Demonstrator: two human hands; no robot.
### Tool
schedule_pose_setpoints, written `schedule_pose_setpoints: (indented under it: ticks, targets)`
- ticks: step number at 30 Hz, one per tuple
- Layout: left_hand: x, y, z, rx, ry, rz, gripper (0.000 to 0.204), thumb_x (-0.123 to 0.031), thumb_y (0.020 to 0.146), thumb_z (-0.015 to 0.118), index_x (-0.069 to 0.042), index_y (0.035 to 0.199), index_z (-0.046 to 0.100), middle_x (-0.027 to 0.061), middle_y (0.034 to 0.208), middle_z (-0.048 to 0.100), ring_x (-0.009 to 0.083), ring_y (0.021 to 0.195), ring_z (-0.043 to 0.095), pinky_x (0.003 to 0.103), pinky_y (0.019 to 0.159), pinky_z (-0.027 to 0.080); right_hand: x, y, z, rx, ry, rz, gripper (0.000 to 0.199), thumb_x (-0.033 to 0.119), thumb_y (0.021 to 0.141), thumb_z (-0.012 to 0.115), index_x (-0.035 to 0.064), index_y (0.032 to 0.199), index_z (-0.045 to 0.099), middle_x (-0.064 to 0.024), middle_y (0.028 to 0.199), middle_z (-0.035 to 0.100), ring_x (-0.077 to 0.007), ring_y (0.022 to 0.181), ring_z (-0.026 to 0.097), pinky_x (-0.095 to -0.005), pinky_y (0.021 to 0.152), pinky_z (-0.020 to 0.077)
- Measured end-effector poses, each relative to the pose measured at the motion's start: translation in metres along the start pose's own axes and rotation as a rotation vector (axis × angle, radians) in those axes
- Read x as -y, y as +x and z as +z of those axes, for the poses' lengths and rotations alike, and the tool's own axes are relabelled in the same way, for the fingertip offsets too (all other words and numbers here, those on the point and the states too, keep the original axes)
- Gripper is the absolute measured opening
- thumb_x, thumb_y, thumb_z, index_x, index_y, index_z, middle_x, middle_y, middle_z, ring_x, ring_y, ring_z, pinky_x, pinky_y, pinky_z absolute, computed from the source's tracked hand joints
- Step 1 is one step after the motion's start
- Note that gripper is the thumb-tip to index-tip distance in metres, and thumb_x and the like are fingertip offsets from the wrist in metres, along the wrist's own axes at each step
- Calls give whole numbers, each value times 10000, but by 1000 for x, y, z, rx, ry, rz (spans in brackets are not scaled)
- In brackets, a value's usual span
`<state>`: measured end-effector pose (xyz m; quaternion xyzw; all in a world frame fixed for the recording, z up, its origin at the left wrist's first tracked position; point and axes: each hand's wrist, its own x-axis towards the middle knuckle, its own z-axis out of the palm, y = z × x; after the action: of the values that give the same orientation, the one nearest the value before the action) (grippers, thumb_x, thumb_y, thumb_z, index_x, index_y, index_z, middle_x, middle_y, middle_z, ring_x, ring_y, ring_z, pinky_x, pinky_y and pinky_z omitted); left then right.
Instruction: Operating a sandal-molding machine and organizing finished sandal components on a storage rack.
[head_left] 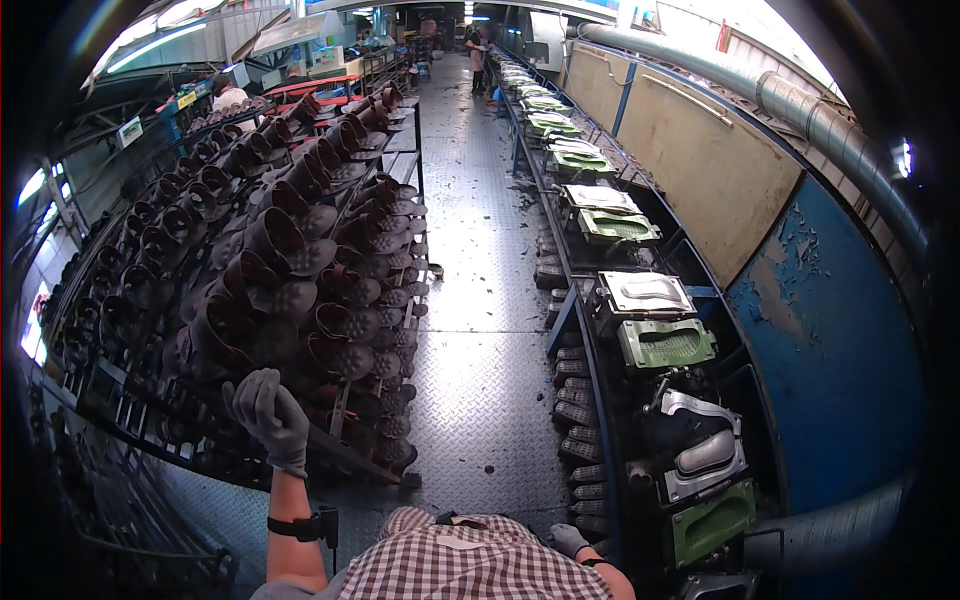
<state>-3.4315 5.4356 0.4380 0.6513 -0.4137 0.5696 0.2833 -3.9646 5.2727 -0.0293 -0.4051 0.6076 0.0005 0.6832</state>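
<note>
My left hand (272, 418), in a grey glove, is raised at the near end of a rack of dark boots (270, 300) with reddish linings. Its fingers are loosely bent and somewhat apart, and I see nothing held in them. My right hand (568, 541), also gloved in grey, is low beside my body, close to the near end of the mould line. Its fingers are mostly hidden, so I cannot tell what they hold. Nearest the right hand are several dark patterned soles (585, 470) stacked under the line.
Metal sole moulds with green halves (668, 343) run along the bench (590, 370) at right. A steel-plate aisle (475, 380) lies between rack and bench. Far down it stands a person (477, 55); another person (230, 97) is behind the rack. A silver duct (790, 100) hangs upper right.
</note>
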Motion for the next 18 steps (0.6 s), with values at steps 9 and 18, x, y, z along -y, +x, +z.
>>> schedule_pose_setpoints:
  ticks: [9,18]
  targets:
    - [0,-1,-1,4,10,4,277,-41,981,587,-111,1249,593,57,1174,636,249,1162,628,529,1212,319,-24,30,-6,-17,-59,-39,296,345,981,563,96,1008,721,-39,840,699,-167,670,619,-352,598,507]
    - [3,5,2,-8,-3,1,274,14,981,575,-93,1232,597,70,1185,652,261,1148,637,548,1183,352,-18,26,-5,-6,-92,-56,284,335,982,541,107,992,710,-36,843,699,-170,670,620,-356,604,513]
